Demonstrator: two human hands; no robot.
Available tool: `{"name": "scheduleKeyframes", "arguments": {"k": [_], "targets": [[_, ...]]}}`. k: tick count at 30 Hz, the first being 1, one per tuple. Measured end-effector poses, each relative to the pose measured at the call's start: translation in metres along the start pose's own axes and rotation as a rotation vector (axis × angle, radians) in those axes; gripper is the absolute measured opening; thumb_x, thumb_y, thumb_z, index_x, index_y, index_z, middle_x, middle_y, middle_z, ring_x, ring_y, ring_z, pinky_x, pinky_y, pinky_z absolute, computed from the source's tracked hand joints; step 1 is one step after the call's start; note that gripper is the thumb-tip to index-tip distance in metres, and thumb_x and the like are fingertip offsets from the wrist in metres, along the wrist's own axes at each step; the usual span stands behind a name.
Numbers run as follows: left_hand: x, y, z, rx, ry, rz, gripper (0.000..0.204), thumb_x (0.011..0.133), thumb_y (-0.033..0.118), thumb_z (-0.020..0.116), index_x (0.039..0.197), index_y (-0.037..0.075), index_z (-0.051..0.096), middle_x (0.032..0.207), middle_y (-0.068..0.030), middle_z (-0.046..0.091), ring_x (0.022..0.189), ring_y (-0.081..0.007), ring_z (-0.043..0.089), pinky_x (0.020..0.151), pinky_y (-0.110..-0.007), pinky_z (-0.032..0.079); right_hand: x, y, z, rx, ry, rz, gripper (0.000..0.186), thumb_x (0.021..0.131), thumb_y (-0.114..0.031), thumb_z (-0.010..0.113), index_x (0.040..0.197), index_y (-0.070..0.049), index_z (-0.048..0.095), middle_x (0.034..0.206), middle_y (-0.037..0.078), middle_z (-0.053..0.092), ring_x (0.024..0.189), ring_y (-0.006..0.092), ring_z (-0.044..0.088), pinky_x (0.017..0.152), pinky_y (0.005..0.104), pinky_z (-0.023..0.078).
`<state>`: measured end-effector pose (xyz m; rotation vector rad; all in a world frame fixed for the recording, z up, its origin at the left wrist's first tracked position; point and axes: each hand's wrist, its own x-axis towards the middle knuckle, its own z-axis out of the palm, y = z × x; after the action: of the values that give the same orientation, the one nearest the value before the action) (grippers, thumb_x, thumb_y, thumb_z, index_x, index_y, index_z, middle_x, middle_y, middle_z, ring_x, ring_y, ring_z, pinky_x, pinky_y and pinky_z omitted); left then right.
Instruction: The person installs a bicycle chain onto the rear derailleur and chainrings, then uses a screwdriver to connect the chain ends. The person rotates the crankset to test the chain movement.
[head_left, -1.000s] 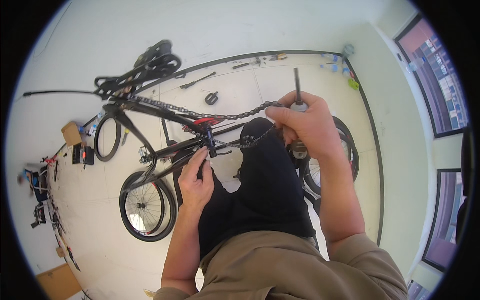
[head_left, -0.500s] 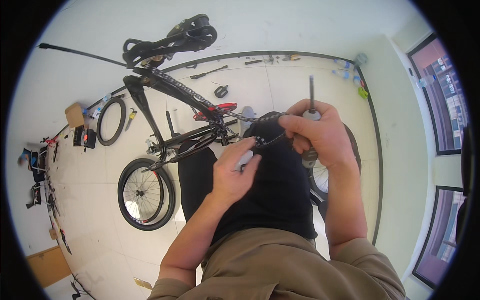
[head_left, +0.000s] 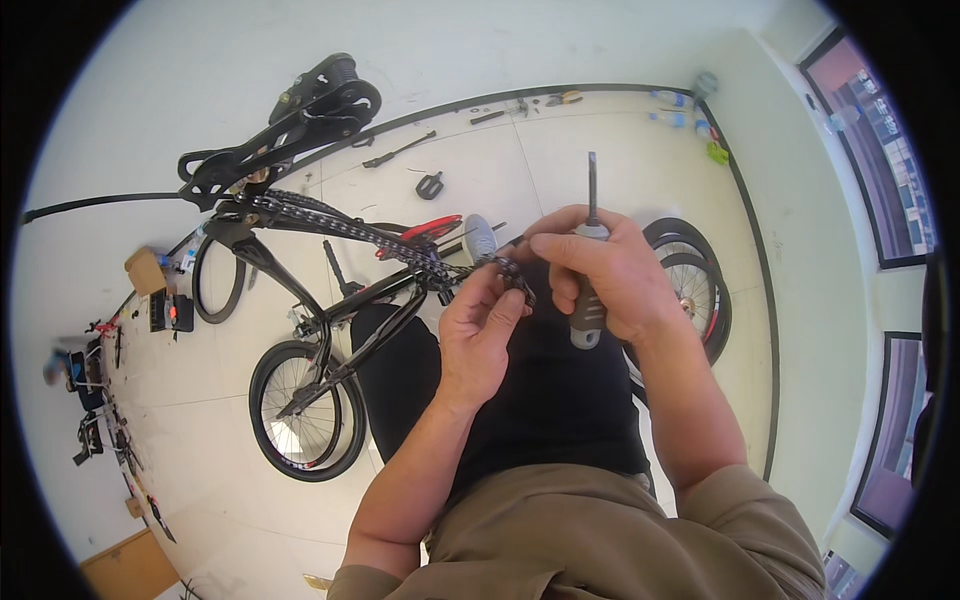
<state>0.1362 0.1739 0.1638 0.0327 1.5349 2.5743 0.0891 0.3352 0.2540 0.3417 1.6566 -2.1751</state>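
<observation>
fingers of the left hand (head_left: 478,335) clamp bunched links of a bicycle chain (head_left: 514,274) above black trousers (head_left: 545,395); those of the right hand (head_left: 625,275) wrap a screwdriver (head_left: 588,315). probably limp, light and greasy, the chain seems best pinched by its side plates.

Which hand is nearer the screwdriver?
Right. The right hand is wrapped around the screwdriver's handle; the left hand is apart from it, off to its left, fingers on the bunched chain.
</observation>
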Motion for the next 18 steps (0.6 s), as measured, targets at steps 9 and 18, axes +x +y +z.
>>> {"name": "scheduleKeyframes", "arguments": {"k": [9,18], "targets": [[0.004,0.001,-0.001,0.208,0.034,0.085,0.049,0.1,0.003,0.053,0.146,-0.001,0.039,0.131,-0.008,0.054,0.11,-0.0102,0.054,0.091,-0.022,0.045,0.005,0.014,0.001,-0.456,-0.104,0.025,0.019,0.084,-0.014,0.075,0.092,0.001,0.069,0.067,0.004,0.062,0.051,0.0083,0.053,0.047,0.0231,0.039],[0.011,0.006,0.004,-0.112,0.059,0.01,0.037,0.097,0.004,0.056,0.134,-0.003,0.054,0.129,-0.0113,0.058,0.111,-0.0159,0.056,0.099,-0.029,0.042,0.011,0.026,0.003,-0.476,-0.095,-0.163,0.02,0.083,-0.015,0.074,0.089,0.003,0.069,0.071,0.009,0.065,0.06,0.0113,0.055,0.056,0.0286,0.045]]}}
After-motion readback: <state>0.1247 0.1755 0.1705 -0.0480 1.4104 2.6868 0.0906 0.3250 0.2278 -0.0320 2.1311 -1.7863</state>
